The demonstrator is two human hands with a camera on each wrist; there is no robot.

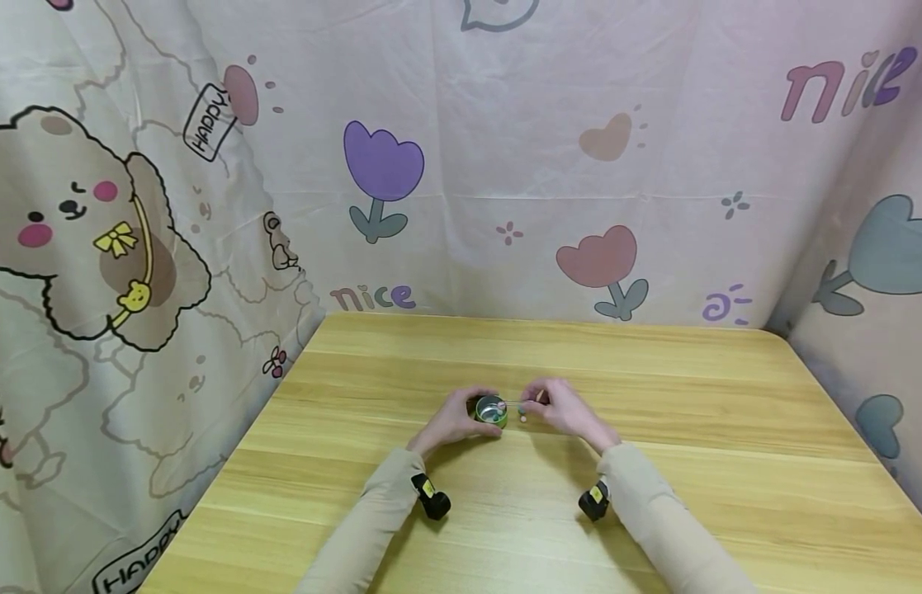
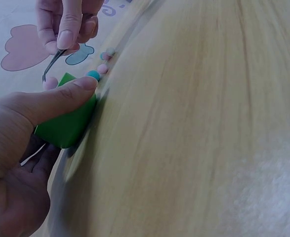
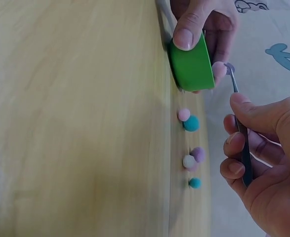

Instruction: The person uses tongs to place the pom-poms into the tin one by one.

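Note:
My left hand (image 1: 456, 418) grips a small green container (image 3: 191, 66), thumb on its near side and fingers on the far side. Its opening faces up in the head view. In my right hand (image 3: 278, 158) is a pair of dark tweezers (image 3: 243, 148), pinched between thumb and fingers. At the tweezers' tips, by the container's rim, is a pale pink pom-pom (image 3: 219, 71). On the table beside the container lie several more small balls, among them a pink pom-pom (image 3: 184, 114), a teal pom-pom (image 3: 191, 123) and a white pom-pom (image 3: 188, 161).
The wooden table (image 1: 371, 363) runs back to a printed cloth (image 1: 490, 148) hanging behind it. Another printed cloth (image 1: 178, 289) hangs along the left side. Each sleeve carries a black wrist camera, such as the right one (image 1: 594, 501).

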